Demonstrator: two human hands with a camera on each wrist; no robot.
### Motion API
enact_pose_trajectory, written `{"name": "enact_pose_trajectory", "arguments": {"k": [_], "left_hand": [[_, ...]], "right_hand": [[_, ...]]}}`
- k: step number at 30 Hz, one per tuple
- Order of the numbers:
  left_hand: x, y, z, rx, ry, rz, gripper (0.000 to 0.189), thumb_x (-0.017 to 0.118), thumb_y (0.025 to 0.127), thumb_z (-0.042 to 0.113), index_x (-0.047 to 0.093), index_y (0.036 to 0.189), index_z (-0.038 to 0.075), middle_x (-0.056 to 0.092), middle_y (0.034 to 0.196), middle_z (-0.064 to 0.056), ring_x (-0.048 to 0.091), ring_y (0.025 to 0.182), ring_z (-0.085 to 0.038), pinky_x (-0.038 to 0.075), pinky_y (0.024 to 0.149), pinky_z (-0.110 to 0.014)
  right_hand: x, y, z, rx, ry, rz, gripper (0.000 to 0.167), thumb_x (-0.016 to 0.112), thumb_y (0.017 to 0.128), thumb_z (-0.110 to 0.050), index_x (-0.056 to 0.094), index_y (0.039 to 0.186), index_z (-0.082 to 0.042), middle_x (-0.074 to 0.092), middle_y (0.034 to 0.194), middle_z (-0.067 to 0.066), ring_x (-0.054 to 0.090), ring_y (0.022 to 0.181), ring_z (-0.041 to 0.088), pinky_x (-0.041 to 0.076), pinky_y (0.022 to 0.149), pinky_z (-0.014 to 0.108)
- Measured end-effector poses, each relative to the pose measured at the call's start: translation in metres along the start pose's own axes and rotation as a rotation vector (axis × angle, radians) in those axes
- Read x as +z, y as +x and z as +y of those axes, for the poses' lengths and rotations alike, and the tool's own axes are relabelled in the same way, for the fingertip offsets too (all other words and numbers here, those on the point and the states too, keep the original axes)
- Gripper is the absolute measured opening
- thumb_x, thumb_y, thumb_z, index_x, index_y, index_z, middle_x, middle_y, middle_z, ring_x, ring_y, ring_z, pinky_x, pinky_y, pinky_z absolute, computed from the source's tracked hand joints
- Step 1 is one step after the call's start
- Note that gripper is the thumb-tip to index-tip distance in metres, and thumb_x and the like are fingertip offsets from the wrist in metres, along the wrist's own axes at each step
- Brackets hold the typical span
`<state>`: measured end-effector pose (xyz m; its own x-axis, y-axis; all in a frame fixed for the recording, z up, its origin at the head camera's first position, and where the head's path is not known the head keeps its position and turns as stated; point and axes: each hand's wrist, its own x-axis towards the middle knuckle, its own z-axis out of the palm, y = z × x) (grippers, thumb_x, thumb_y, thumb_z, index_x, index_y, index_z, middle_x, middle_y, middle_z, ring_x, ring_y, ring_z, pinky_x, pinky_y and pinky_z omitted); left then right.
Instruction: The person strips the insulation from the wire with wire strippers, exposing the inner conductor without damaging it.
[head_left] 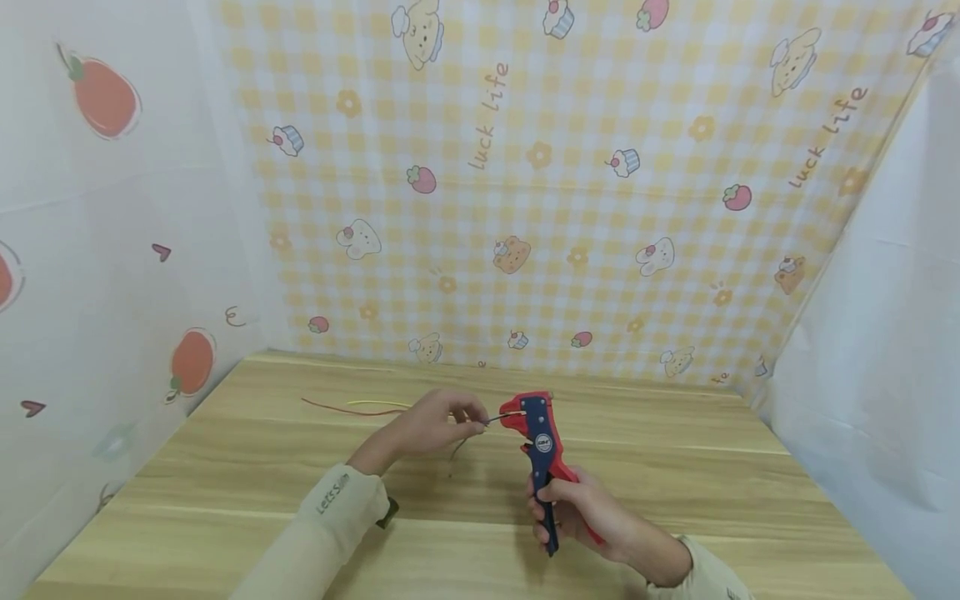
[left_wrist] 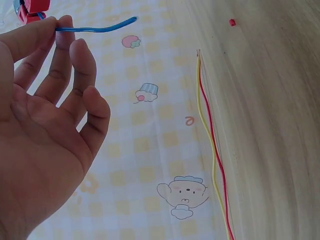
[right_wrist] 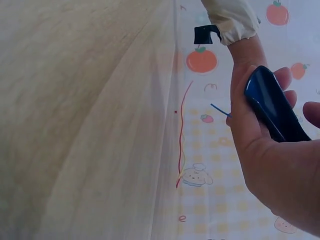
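Observation:
My left hand [head_left: 435,421] pinches a thin blue wire [left_wrist: 95,30] between thumb and forefinger; the other fingers are loosely bent. One end of the wire runs to the red nose of a red-and-blue wire stripper [head_left: 542,442], and the other end sticks out freely past the fingertips. How deep the wire sits in the tool cannot be seen. Below the tool's head, my right hand [head_left: 592,508] grips its handles, fingers wrapped round the dark blue handle [right_wrist: 275,107]. The stripper stands roughly upright above the table.
A red wire [left_wrist: 215,150] and a yellow wire [left_wrist: 207,125] lie side by side on the wooden table [head_left: 675,500], behind my left hand. A small red scrap [left_wrist: 232,22] lies apart from them. Patterned cloth [head_left: 540,208] hangs along the table's back edge.

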<state>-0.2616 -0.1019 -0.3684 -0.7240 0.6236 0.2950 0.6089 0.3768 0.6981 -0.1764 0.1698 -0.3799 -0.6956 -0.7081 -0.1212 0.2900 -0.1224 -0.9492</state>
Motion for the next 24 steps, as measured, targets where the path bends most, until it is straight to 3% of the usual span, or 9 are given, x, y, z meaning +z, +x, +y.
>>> {"name": "enact_pose_trajectory", "arguments": {"k": [9, 18, 24], "left_hand": [[0.0017, 0.0023, 0.002, -0.022, 0.004, 0.006, 0.007, 0.066, 0.096, 0.015, 0.071, 0.099, 0.017, 0.07, 0.094, 0.009, 0.063, 0.084, -0.009, 0.053, 0.076, -0.031], [0.0029, 0.0033, 0.0061, -0.024, 0.001, 0.004, 0.007, 0.066, 0.096, 0.014, 0.072, 0.099, 0.016, 0.072, 0.097, 0.001, 0.064, 0.086, -0.01, 0.053, 0.076, -0.033], [0.0028, 0.0024, 0.0066, -0.012, -0.004, 0.008, 0.007, 0.066, 0.096, 0.013, 0.072, 0.098, 0.016, 0.072, 0.097, 0.001, 0.063, 0.085, -0.011, 0.054, 0.077, -0.037]], "right_hand": [[-0.0031, 0.0005, 0.0011, -0.021, 0.015, -0.013, 0.011, 0.044, 0.097, -0.011, 0.053, 0.101, -0.007, 0.055, 0.079, -0.001, 0.059, 0.063, 0.013, 0.052, 0.065, 0.029], [-0.0057, -0.0009, 0.0058, -0.058, 0.01, -0.047, 0.011, 0.042, 0.098, -0.009, 0.053, 0.097, -0.009, 0.054, 0.075, -0.002, 0.06, 0.06, 0.011, 0.055, 0.064, 0.03], [-0.0041, -0.0009, 0.0067, -0.028, 0.045, -0.036, 0.009, 0.043, 0.098, -0.01, 0.052, 0.097, -0.01, 0.051, 0.074, -0.002, 0.053, 0.061, 0.01, 0.055, 0.065, 0.029]]}}
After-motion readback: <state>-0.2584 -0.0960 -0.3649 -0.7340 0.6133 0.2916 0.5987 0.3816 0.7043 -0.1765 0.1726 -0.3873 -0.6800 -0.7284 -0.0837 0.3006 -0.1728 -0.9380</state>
